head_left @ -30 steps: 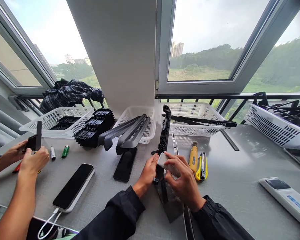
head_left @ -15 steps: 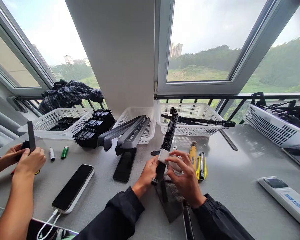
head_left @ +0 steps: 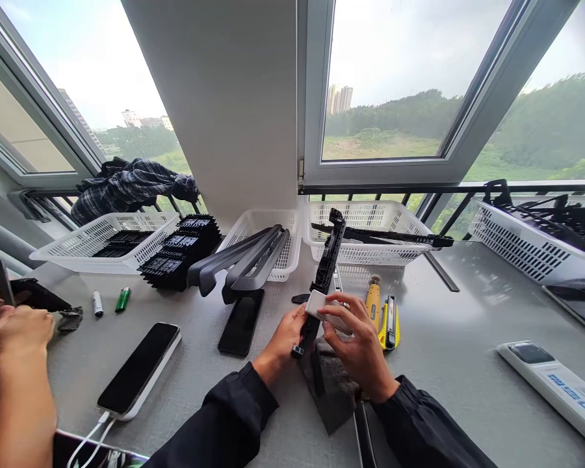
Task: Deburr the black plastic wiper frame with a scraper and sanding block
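Note:
Between my two hands stands a long black plastic part [head_left: 329,260], tilted with its far end up near the baskets. My left hand [head_left: 281,335] is closed around its lower portion. Fingers of my right hand [head_left: 363,344] grip a whitish rounded block [head_left: 316,301] and hold it against the part. Below them lies a dark grey sheet [head_left: 335,403] on the table. A yellow utility knife [head_left: 390,324] and a yellow cylindrical tool [head_left: 373,303] with a round grey tip rest just beyond my right hand.
White baskets [head_left: 400,255] line the back. Grey curved parts [head_left: 246,276] and stacked black parts [head_left: 178,253] sit there. Two phones [head_left: 139,367] [head_left: 242,323] lie left of centre, a white device [head_left: 558,383] right. At far left, a co-worker's hands [head_left: 22,328] hold a black part.
My hands stay nearly in place, with the black part turned slightly and the block still on it. The co-worker's hands have moved left, and a longer black part now shows there.

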`<act>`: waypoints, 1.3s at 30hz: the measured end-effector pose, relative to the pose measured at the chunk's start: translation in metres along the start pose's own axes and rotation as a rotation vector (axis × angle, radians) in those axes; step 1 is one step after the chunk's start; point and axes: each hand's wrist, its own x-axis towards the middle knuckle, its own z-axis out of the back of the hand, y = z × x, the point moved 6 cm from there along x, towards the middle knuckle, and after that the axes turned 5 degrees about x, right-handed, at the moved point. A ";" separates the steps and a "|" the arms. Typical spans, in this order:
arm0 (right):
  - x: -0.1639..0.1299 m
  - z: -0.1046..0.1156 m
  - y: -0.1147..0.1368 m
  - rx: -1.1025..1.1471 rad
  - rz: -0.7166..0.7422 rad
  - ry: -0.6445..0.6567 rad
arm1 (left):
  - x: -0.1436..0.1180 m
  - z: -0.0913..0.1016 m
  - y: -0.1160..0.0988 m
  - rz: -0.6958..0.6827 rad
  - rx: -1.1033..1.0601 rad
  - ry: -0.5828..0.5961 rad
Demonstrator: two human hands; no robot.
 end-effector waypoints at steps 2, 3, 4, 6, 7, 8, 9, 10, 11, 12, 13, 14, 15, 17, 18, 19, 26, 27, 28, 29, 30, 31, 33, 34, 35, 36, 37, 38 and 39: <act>0.000 -0.003 0.001 0.022 0.009 0.030 | -0.001 -0.002 0.002 -0.002 -0.004 0.001; -0.001 -0.005 0.002 0.027 0.015 0.046 | -0.002 -0.003 0.004 -0.002 -0.007 0.005; -0.001 -0.006 0.002 0.028 0.018 0.058 | -0.003 -0.006 0.006 0.000 -0.009 0.011; -0.002 -0.007 0.004 0.024 0.014 0.075 | -0.006 -0.011 0.009 0.007 -0.014 0.032; -0.002 -0.007 0.005 0.022 0.009 0.082 | -0.008 -0.013 0.010 0.011 -0.017 0.040; -0.002 -0.008 0.005 0.021 0.005 0.088 | -0.009 -0.014 0.010 0.011 -0.020 0.045; -0.002 -0.008 0.006 0.022 0.000 0.095 | -0.010 -0.014 0.010 0.008 -0.024 0.043; -0.003 -0.008 0.006 0.025 -0.003 0.101 | -0.011 -0.014 0.009 0.001 -0.029 0.036; -0.003 -0.008 0.006 0.030 -0.004 0.109 | -0.011 -0.013 0.008 -0.006 -0.036 0.027; -0.003 -0.008 0.006 0.033 -0.004 0.114 | -0.011 -0.012 0.007 -0.014 -0.044 0.017; -0.003 -0.009 0.006 0.036 -0.004 0.118 | -0.012 -0.012 0.006 -0.019 -0.052 0.011; -0.003 -0.009 0.005 0.035 -0.004 0.123 | -0.011 -0.012 0.005 -0.021 -0.060 0.008; -0.004 -0.010 0.005 0.032 -0.003 0.128 | -0.011 -0.011 0.005 -0.023 -0.068 0.006; -0.006 -0.013 0.004 0.021 0.002 0.146 | -0.009 -0.011 0.004 -0.034 -0.083 0.006; -0.007 -0.014 0.004 0.014 0.006 0.154 | -0.008 -0.011 0.003 -0.047 -0.089 0.006; -0.008 -0.016 0.004 0.007 0.011 0.165 | -0.008 -0.010 0.002 -0.065 -0.090 0.006; -0.015 -0.029 0.008 -0.022 0.059 0.203 | -0.008 -0.002 -0.015 -0.147 -0.074 -0.084; -0.014 -0.027 0.008 -0.013 0.063 0.181 | -0.008 -0.001 -0.016 -0.140 -0.078 -0.094; -0.013 -0.024 0.008 -0.005 0.062 0.154 | -0.009 0.000 -0.017 -0.129 -0.080 -0.095; -0.011 -0.020 0.008 -0.002 0.056 0.125 | -0.009 0.001 -0.017 -0.115 -0.081 -0.089; -0.010 -0.017 0.008 -0.001 0.048 0.102 | -0.009 0.001 -0.018 -0.104 -0.082 -0.085; -0.009 -0.014 0.009 -0.001 0.045 0.088 | -0.009 0.001 -0.018 -0.093 -0.086 -0.085; -0.009 -0.011 0.012 -0.001 0.055 0.092 | -0.009 0.003 -0.020 -0.074 -0.106 -0.112; -0.010 -0.011 0.015 0.000 0.069 0.103 | -0.010 0.004 -0.020 -0.065 -0.119 -0.133; -0.010 -0.011 0.017 -0.001 0.085 0.115 | -0.010 0.005 -0.021 -0.056 -0.130 -0.153; -0.010 -0.012 0.019 -0.004 0.099 0.125 | -0.010 0.006 -0.021 -0.048 -0.140 -0.169; -0.011 -0.012 0.020 -0.010 0.108 0.132 | -0.011 0.006 -0.022 -0.039 -0.147 -0.178; -0.010 -0.013 0.020 -0.018 0.111 0.133 | -0.011 0.005 -0.022 -0.034 -0.152 -0.177; -0.010 -0.013 0.020 -0.028 0.108 0.129 | -0.011 0.005 -0.022 -0.030 -0.158 -0.172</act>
